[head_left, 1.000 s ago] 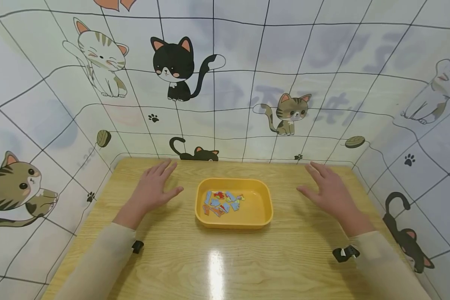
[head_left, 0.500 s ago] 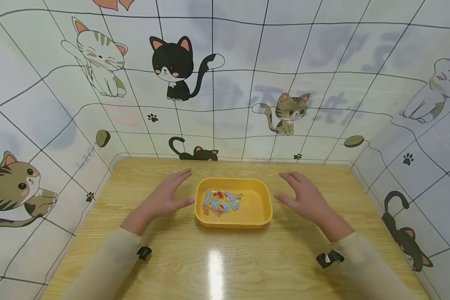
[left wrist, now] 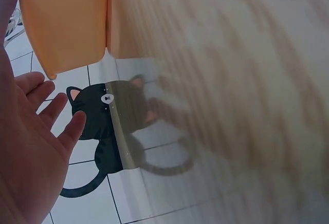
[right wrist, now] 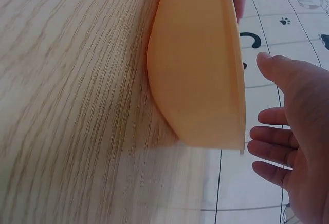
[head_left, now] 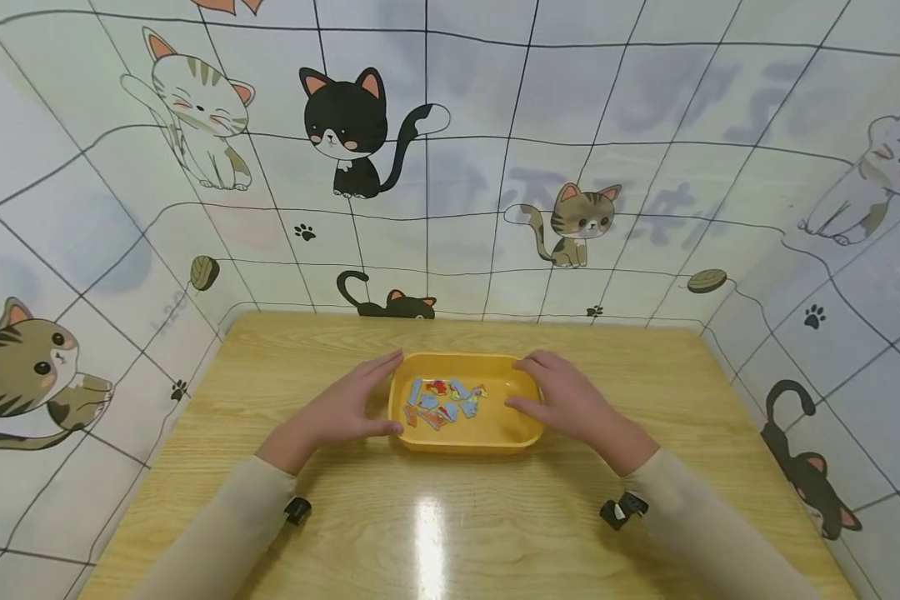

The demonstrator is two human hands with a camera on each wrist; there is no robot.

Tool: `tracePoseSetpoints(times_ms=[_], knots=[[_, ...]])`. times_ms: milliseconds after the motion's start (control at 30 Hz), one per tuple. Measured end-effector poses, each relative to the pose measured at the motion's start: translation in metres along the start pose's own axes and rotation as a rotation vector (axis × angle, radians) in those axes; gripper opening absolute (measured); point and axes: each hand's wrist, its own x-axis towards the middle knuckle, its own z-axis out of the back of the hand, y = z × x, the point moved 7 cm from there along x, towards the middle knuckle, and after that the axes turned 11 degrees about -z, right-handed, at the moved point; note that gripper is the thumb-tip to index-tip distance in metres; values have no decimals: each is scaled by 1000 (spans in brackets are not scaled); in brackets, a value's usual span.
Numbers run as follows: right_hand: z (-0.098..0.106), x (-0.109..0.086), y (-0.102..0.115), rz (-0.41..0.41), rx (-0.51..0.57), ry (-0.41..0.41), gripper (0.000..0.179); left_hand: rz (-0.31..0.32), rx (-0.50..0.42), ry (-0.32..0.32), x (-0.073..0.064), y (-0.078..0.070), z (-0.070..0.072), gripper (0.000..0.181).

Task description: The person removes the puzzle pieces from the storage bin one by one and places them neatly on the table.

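Note:
A shallow yellow tray (head_left: 461,447) sits on the table towards its far side. Several small flat cutout pieces (head_left: 447,412), light blue, red, orange and yellow, lie in its left half. At the tray's left end is my left hand (head_left: 341,408), fingers extended by the far corner and thumb by the near one. My right hand (head_left: 573,404) overlaps the right end, its thumb over the inside. In the left wrist view, relaxed fingers (left wrist: 72,131) are beside the tray's end wall (left wrist: 67,23). The right wrist view shows loosely bent fingers (right wrist: 272,134) just beyond the rim (right wrist: 240,95).
The light wooden table (head_left: 330,550) is glossy, with a bright reflection near the front. Pale walls (head_left: 465,183) printed with cats and grid lines close it in at the back and sides. Small black devices (head_left: 297,510) are worn at both wrists.
Both hands have moved inward from either side to the tray's two ends. The tray and the pieces in it have stayed in place.

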Motion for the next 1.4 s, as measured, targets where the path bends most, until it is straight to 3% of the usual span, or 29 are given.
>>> tracePoseSetpoints(times_ms=[133, 300, 700, 867, 1133, 1400], knots=[[-8, 8, 12, 34, -16, 29, 64, 2, -6, 9, 0, -2, 0, 117], [-18, 18, 27, 19, -48, 107, 67, -3, 3, 8, 0, -1, 2, 116], [-61, 38, 35, -158, -37, 264, 75, -27, 30, 24, 1, 2, 2, 123], [-66, 38, 33, -197, -33, 258, 75, -17, 25, 39, 2, 1, 2, 123], [-68, 40, 36, -158, -32, 214, 62, 23, -10, 58, 2, 2, 1, 125], [-71, 43, 38, -157, -2, 207, 63, 37, -31, 62, 0, 3, 0, 125]])
